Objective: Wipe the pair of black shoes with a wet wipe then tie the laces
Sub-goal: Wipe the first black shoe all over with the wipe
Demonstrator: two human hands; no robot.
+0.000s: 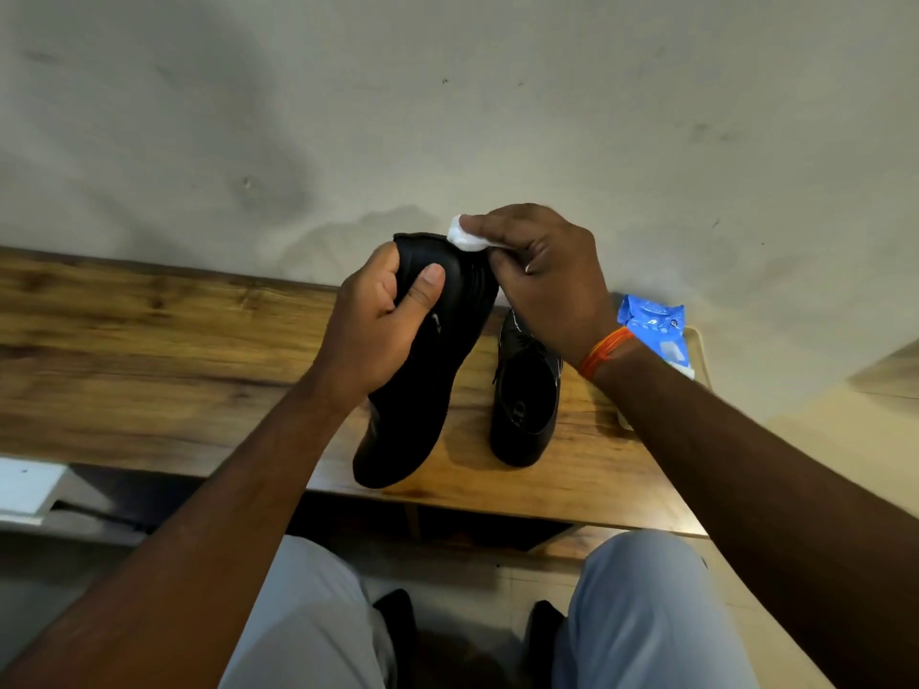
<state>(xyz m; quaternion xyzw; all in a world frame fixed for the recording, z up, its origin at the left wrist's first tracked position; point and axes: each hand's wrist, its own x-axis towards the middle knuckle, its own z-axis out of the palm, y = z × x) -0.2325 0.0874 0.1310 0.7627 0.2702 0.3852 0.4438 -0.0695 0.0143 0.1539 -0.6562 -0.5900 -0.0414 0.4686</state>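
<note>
Shoes are what this job is about, two black ones, smooth and a bit shiny. Far on the left, low down, a white flat thing (27, 487) sits by the edge of the view, too cut off to tell what it is. Next comes the long wooden surface (149, 350), brown with dark wavy grain, standing against a pale, smudgy wall (447, 92).

The left hand (378, 325) holds the first shoe (427, 370) up off the wood, tipped so its flat dark sole faces the camera. The thumb lies across the sole and the fingers curl round the far side. The heel end hangs low, near the front edge of the surface, and the toe end points up toward the wall.

At the toe end, the right hand (537, 276) pinches a small, soft, white wet wipe (465, 238), scrunched into a lump, and presses it on the shoe's edge. An orange thread band (604, 353) goes round that wrist.

The second shoe (527, 400) stands on the wood just right of the first, open top up, with thin laces that look loose, though the hand hides part of them.

Farther right lies a crinkly blue pack of wipes (656, 330), partly behind the right arm.

At the bottom are two knees in light grey cloth (641, 619).
</note>
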